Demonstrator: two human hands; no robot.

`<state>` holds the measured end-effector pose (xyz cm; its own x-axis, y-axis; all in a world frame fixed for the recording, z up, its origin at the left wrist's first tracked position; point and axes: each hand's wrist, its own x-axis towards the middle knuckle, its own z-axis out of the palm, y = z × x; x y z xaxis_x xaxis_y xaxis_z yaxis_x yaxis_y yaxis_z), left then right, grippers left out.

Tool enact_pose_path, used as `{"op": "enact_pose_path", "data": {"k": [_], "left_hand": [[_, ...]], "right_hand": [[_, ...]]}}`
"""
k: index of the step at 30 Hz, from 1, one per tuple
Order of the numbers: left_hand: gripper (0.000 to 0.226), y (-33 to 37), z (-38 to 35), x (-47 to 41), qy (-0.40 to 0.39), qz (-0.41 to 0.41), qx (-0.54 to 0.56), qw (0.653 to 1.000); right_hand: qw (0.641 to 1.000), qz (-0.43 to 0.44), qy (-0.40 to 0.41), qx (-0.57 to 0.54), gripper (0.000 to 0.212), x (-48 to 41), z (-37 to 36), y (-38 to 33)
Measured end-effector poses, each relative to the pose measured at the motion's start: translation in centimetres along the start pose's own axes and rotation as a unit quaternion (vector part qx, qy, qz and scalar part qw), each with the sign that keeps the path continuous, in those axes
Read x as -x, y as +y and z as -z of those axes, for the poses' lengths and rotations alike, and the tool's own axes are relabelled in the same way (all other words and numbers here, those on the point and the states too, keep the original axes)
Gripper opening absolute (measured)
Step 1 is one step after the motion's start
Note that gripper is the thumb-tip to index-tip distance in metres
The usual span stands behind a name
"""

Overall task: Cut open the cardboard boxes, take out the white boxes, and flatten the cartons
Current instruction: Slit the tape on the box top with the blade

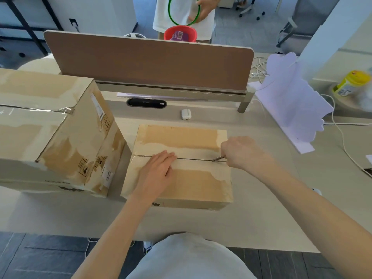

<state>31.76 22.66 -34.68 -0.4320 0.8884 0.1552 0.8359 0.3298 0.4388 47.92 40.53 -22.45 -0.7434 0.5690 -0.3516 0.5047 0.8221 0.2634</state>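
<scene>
Cartons both stand unopened: big carton (50, 133) at the counter's (261, 208) left edge, small carton (181, 178) mid-counter; left hand (159, 170) presses its lid, grip wide and flat; right hand (239, 152), grip closed round a blade (218, 158), works the seam tape. Unpacking and flattening remain.

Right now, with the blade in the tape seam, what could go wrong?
The blade in your right hand points along the seam toward your left hand, whose fingertips rest on it; a slip could cut them. Pushed deep, it might also score whatever is packed inside the carton.
</scene>
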Motion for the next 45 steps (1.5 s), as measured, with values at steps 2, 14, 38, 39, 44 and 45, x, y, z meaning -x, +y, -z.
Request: {"op": "enact_pose_path", "data": {"k": [2, 14, 38, 39, 44, 45], "left_hand": [[0.037, 0.1, -0.1, 0.0, 0.008, 0.004, -0.016, 1.000], [0.045, 6.3, -1.8, -1.9, -0.047, -0.073, -0.009, 0.996], [0.028, 4.7, -1.5, -5.5, -0.144, -0.006, -0.048, 0.988], [0.028, 4.7, -1.5, -5.6, -0.146, -0.006, -0.050, 0.988], [0.026, 5.1, -1.1, -5.9, -0.157, 0.000, -0.046, 0.987], [0.025, 5.3, -0.9, -5.9, -0.160, 0.001, -0.047, 0.986]], "right_hand": [[1.000, -0.013, -0.004, -0.013, 0.031, 0.6, -0.6, 1.0], [0.997, -0.003, 0.042, -0.071, 0.022, 2.0, -2.3, 4.2], [0.999, 0.040, 0.004, -0.016, 0.030, 0.2, -1.6, 2.5], [0.999, 0.037, -0.002, -0.015, 0.030, 0.4, -1.6, 2.7], [0.999, 0.025, -0.024, 0.030, 0.031, 0.6, -1.3, 3.5], [0.998, 0.023, -0.030, 0.040, 0.031, 0.7, -1.2, 3.6]]}}
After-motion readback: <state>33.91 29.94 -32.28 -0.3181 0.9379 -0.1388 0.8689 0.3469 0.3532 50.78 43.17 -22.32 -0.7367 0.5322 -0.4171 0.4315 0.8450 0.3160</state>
